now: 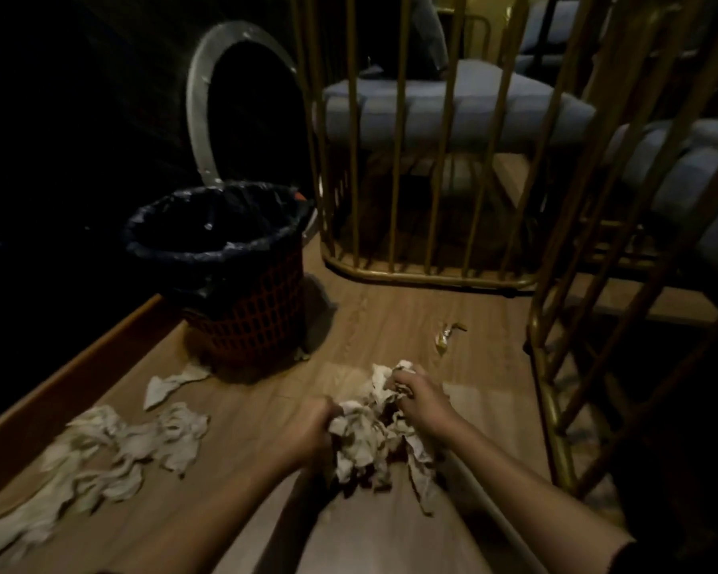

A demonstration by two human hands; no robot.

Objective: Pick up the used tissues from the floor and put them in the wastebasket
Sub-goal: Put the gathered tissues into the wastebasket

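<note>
Fingers of both hands, left (314, 428) and right (421, 397), close on a bunch of tissues (369, 437) just above the floor (390, 321). Gathering seems under way; next, lift it into the wastebasket (241, 283) ahead-left. More tissues (113, 453) lie left.

Both bare forearms reach forward and down, converging low near the floor. The left hand (311, 424) is curled into a fist, knuckles up, fingers closed on a wad of tissues (365, 441). The right hand (419, 397), just beyond it, is also clenched, gripping the same wad from the far side.
</note>
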